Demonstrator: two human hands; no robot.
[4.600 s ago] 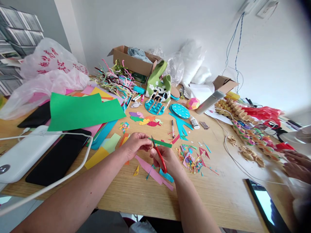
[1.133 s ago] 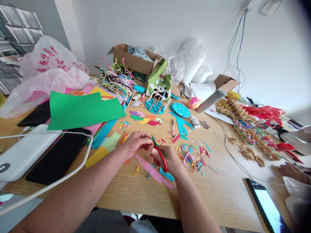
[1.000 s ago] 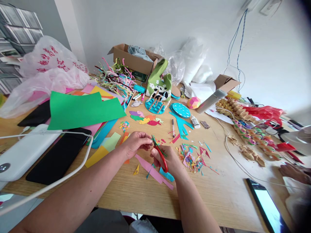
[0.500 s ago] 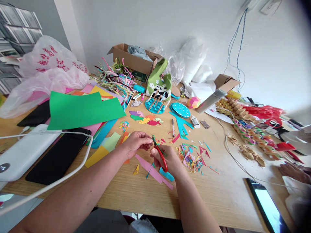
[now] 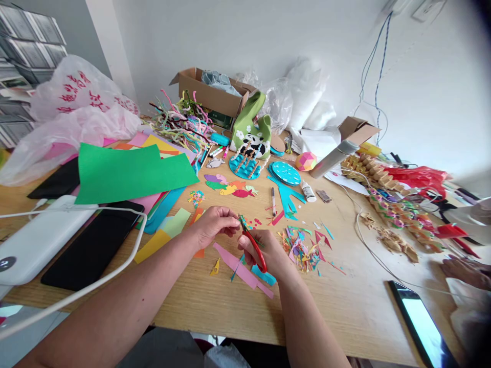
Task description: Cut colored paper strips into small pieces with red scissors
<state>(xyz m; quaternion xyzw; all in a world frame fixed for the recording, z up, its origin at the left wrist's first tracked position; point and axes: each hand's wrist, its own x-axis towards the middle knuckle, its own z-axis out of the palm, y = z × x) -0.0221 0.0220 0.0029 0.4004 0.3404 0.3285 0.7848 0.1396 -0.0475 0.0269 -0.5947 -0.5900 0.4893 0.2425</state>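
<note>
My right hand is closed around red-handled scissors, whose blades point up and left. Close to the blade tips, my left hand is pinched; whatever its fingers hold is too small to make out. Beneath the hands lie a pink paper strip, a blue paper piece and a small yellow scrap. Just beyond are tiny coloured bits, partly hidden by the hands. Several paper fish rest farther back. A heap of colourful paper scraps spreads right of my right hand.
Green paper covers other sheets at left, near a white power bank and a black phone with a cable. A pen, a small bottle and a grey cylinder stand or lie behind. Another person's hand shows at right.
The scissors have shifted very slightly, their handle a little lower and to the right. Both hands stay in nearly the same place.
</note>
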